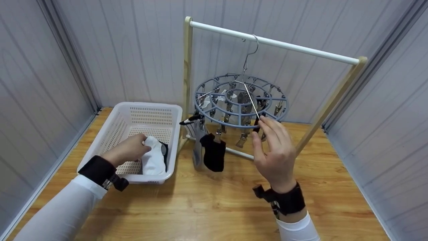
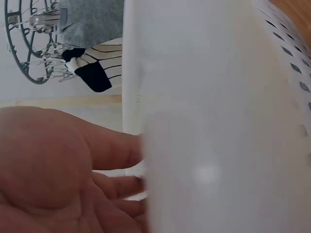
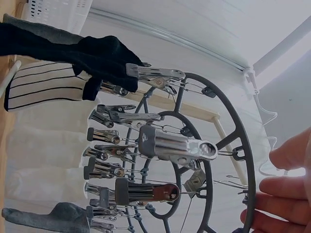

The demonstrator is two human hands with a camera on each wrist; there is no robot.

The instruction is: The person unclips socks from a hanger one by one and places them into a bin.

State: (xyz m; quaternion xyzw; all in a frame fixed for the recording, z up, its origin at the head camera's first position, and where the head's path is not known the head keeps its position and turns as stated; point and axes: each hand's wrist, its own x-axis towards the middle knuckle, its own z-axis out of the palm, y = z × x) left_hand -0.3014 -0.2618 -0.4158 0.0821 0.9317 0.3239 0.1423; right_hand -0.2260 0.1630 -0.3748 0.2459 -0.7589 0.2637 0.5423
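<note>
Inside the white plastic basket (image 1: 177,134), my left hand (image 1: 128,149) pinches the upper edge of a white sock (image 1: 154,160). A dark item lies partly hidden under that sock. In the left wrist view, the basket wall hides the ends of the left hand's fingers (image 2: 116,150). My right hand (image 1: 276,150) is at the near right rim of a round grey-blue clip hanger (image 1: 239,115), its fingers fairly straight against the ring. Black sock (image 1: 214,154), striped sock (image 3: 46,87) and several white and grey socks hang from the hanger's metal clips (image 3: 175,145).
A rack with a white top bar (image 1: 294,48) and wooden posts (image 1: 329,107) carries the hanger by its metal hook (image 1: 256,47). The basket stands left of the rack on the wood-grain surface (image 1: 214,207). Pale panel walls enclose the back and both sides.
</note>
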